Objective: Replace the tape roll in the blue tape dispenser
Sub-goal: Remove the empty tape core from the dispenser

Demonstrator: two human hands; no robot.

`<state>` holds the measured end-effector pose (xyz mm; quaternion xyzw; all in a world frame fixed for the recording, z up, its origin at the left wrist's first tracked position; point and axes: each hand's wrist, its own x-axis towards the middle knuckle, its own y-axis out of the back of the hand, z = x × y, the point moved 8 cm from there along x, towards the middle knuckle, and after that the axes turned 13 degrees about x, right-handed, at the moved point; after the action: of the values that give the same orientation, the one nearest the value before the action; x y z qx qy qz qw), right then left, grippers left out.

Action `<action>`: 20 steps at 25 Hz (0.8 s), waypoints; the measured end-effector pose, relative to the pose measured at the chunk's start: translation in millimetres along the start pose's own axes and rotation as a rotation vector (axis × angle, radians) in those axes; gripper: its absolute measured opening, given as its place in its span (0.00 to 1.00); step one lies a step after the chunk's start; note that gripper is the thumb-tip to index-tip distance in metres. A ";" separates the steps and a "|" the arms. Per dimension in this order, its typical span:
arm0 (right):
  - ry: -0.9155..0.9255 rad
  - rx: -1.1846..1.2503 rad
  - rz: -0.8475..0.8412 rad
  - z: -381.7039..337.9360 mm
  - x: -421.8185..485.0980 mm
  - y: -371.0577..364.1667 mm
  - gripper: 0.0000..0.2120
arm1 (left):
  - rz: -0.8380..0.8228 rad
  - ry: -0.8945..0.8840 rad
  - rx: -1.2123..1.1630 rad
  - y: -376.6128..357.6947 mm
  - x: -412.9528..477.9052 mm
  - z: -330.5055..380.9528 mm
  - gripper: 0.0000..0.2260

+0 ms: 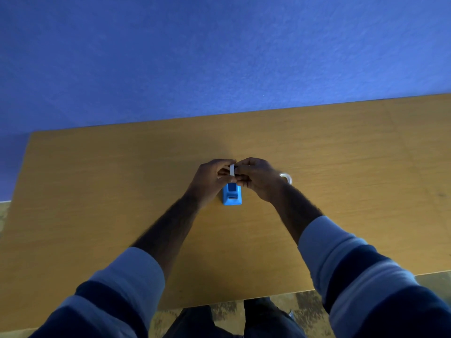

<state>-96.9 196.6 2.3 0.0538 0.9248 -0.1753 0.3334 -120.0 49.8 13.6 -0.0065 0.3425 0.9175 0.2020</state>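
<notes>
Both hands meet over the middle of a wooden table [97,215], just beyond a blue tape dispenser [231,195] that stands on the tabletop with its cutter end toward the person. The left hand [212,178] and the right hand [256,178] pinch a white tape roll [232,170] between their fingertips, one hand on each side of it. The roll is seen edge-on, upright, held just above the far end of the dispenser; whether it touches the dispenser cannot be told, since the fingers hide the gap. Both hands are curled narrowly around the roll, thumbs and fingers closed on its flat sides.

A second tape roll [286,178] lies flat on the table just beside the right wrist, partly hidden behind it, apart from the dispenser.

The forearms are bare to the elbow, with striped sleeves [353,259] in pale and dark bands pushed up. Beyond the far table edge a blue wall [219,57] fills the upper part of the view
</notes>
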 end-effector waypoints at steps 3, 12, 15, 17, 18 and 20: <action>-0.011 0.050 -0.029 -3.0 2.0 -2.2 0.09 | -0.020 -0.003 -0.014 1.3 4.0 1.0 0.22; 0.009 0.133 0.015 -13.4 14.5 6.2 0.06 | 0.018 -0.028 0.155 23.3 37.0 -9.0 0.22; 0.017 0.131 0.054 -14.5 15.3 9.0 0.07 | 0.021 -0.036 0.272 23.5 59.4 -10.0 0.23; 0.017 0.119 0.064 -14.1 14.5 9.5 0.07 | 0.020 -0.032 0.337 21.6 75.1 -10.6 0.24; 0.018 0.114 0.067 -13.5 14.4 9.8 0.07 | 0.016 -0.022 0.368 20.8 83.0 -11.5 0.25; 0.021 0.112 0.076 -10.2 14.6 11.0 0.07 | -0.014 0.004 0.448 18.7 98.0 -14.5 0.27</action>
<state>-111.9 210.2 -2.9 0.1094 0.9143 -0.2132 0.3267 -218.8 63.8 -0.5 0.0342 0.5381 0.8171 0.2038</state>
